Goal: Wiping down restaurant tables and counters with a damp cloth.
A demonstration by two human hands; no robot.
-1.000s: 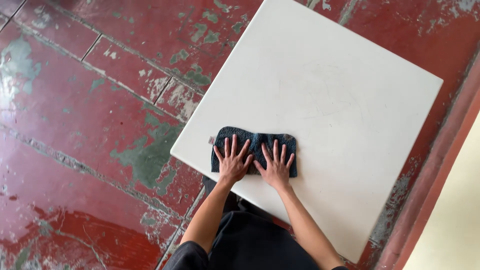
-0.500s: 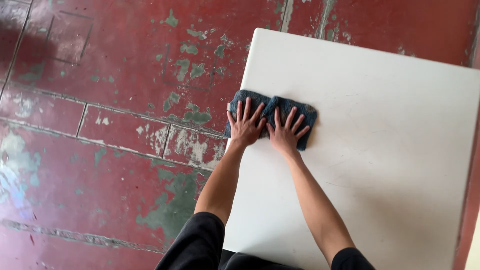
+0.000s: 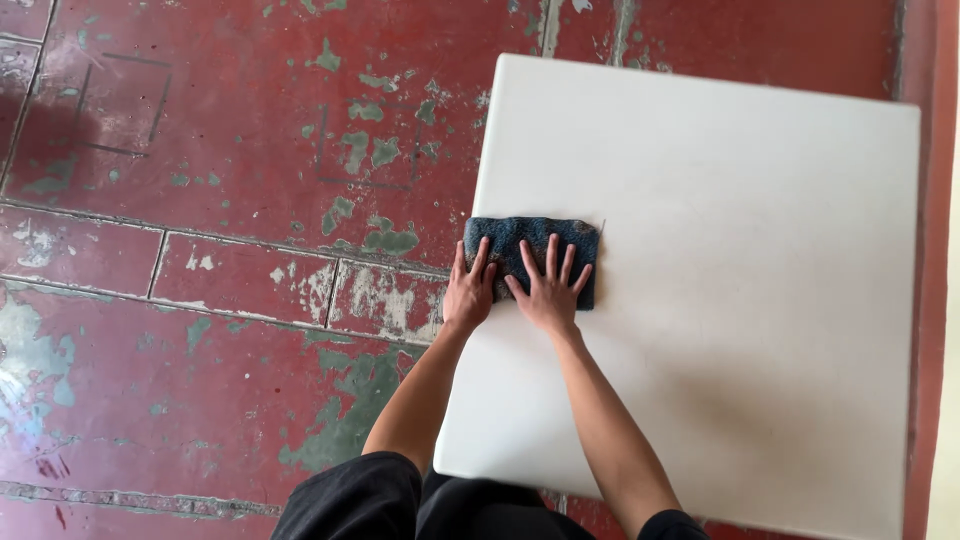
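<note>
I'm seeing both hands lying flat, fingers spread, left hand [image 3: 468, 295] and right hand [image 3: 549, 292] side by side pressing a dark blue cloth [image 3: 532, 243] at the white worktop [image 3: 720, 300] left edge, worn red floor [image 3: 200, 250] surrounding, nothing blocking.

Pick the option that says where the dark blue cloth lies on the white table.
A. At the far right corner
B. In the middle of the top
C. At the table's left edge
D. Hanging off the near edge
C: the cloth lies flat at the left edge of the table, with the left hand and right hand spread flat on it.
</note>
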